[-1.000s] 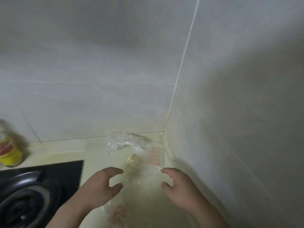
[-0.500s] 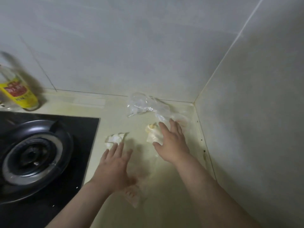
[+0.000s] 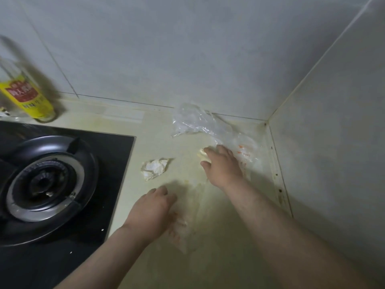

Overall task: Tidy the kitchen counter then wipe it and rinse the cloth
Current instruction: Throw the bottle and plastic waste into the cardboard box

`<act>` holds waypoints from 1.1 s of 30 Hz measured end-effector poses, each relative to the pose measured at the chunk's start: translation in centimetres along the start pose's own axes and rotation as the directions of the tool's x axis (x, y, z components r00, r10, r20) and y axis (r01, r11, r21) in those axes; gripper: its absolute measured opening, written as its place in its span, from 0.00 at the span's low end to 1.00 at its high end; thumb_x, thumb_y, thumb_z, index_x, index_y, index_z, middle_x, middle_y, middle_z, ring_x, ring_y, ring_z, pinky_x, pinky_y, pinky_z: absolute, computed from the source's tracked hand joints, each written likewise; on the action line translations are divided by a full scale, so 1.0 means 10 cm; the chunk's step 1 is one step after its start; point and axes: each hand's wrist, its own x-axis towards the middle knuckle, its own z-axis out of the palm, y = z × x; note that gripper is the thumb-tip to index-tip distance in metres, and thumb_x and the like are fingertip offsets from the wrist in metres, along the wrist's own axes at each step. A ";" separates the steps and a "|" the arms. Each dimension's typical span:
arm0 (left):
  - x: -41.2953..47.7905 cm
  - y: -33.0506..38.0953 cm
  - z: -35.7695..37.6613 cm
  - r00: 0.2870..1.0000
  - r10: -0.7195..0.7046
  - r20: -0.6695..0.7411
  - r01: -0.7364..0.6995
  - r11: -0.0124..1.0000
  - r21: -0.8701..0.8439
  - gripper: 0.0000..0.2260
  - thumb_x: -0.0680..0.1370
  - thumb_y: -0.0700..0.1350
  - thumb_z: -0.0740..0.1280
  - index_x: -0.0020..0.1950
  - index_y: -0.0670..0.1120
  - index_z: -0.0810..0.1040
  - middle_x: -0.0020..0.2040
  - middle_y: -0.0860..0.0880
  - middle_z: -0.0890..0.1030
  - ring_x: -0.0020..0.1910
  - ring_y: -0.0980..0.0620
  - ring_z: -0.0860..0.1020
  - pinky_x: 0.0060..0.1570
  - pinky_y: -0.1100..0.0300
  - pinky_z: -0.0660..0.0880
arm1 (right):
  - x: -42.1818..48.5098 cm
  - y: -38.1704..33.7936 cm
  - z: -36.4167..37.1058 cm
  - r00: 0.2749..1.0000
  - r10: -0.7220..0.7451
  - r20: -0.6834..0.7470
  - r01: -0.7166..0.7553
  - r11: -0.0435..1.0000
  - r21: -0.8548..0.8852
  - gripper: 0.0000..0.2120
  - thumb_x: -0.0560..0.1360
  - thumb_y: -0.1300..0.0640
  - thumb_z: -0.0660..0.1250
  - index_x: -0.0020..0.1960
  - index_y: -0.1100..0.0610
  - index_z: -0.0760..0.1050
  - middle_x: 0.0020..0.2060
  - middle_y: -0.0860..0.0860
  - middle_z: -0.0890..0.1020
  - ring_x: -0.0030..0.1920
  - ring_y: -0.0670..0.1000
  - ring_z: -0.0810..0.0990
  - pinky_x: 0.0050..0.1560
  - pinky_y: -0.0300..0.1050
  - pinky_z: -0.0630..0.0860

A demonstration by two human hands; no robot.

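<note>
On the pale counter (image 3: 133, 126), my right hand (image 3: 223, 165) reaches into the back corner. Its thumb and fingers curl round a pale yellowish lump (image 3: 202, 155). The lump lies at the edge of a crumpled clear plastic bag (image 3: 193, 122) with orange print. My left hand (image 3: 154, 207) is nearer me, fingers bent down onto the edge of a flat clear bag (image 3: 183, 228), also printed in orange. A crumpled white paper (image 3: 155, 168) lies loose between my hands and the stove.
A black gas stove (image 3: 48, 184) with a round burner fills the left side. A bottle with a yellow label (image 3: 27, 99) stands behind it by the wall. Tiled walls meet in a corner at the right (image 3: 267, 122).
My left hand pulled back from the white paper and its fingers bent onto the flat bag. My right hand stayed on the pale lump and closed round it. The view tilted down.
</note>
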 end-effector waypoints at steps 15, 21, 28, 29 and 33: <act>0.63 -0.48 -0.34 0.901 -0.244 -0.357 0.167 0.958 -0.234 0.00 0.73 0.44 0.72 0.42 0.49 0.82 0.46 0.52 0.75 0.45 0.47 0.71 0.47 0.57 0.69 | 0.04 0.09 -0.02 0.986 0.009 -0.166 0.010 0.994 0.113 0.28 0.77 0.50 0.67 0.74 0.51 0.65 0.66 0.56 0.71 0.67 0.59 0.69 0.63 0.50 0.69; 0.69 -0.46 -0.29 0.940 -0.281 -0.195 0.228 0.939 -0.257 0.05 0.73 0.43 0.66 0.39 0.50 0.72 0.38 0.55 0.71 0.40 0.50 0.72 0.33 0.58 0.66 | 0.16 0.05 0.09 0.905 0.278 -0.324 -0.164 0.927 0.337 0.42 0.64 0.42 0.78 0.69 0.62 0.67 0.60 0.58 0.72 0.64 0.62 0.69 0.66 0.53 0.65; 0.69 -0.43 -0.32 0.930 -0.316 -0.190 0.242 0.912 -0.332 0.09 0.77 0.41 0.64 0.39 0.49 0.67 0.36 0.51 0.74 0.35 0.51 0.72 0.31 0.56 0.68 | 0.31 0.08 0.25 0.913 0.250 -0.324 -0.184 0.958 0.220 0.26 0.69 0.47 0.71 0.63 0.57 0.76 0.51 0.58 0.81 0.57 0.63 0.75 0.62 0.51 0.67; 0.68 -0.44 -0.32 0.929 -0.321 -0.187 0.241 0.904 -0.354 0.09 0.77 0.42 0.65 0.40 0.49 0.67 0.36 0.51 0.75 0.35 0.50 0.72 0.31 0.56 0.69 | 0.33 0.08 0.24 0.902 0.258 -0.346 -0.177 0.952 0.249 0.25 0.69 0.49 0.72 0.64 0.58 0.76 0.50 0.59 0.81 0.56 0.63 0.75 0.61 0.51 0.68; 0.61 -0.46 -0.35 0.925 -0.330 -0.190 0.237 0.890 -0.390 0.09 0.77 0.44 0.66 0.40 0.50 0.67 0.35 0.51 0.75 0.35 0.49 0.73 0.32 0.55 0.71 | 0.38 0.08 0.18 0.902 0.296 -0.314 -0.196 0.930 0.312 0.34 0.70 0.49 0.72 0.73 0.54 0.66 0.54 0.55 0.80 0.58 0.61 0.73 0.60 0.52 0.72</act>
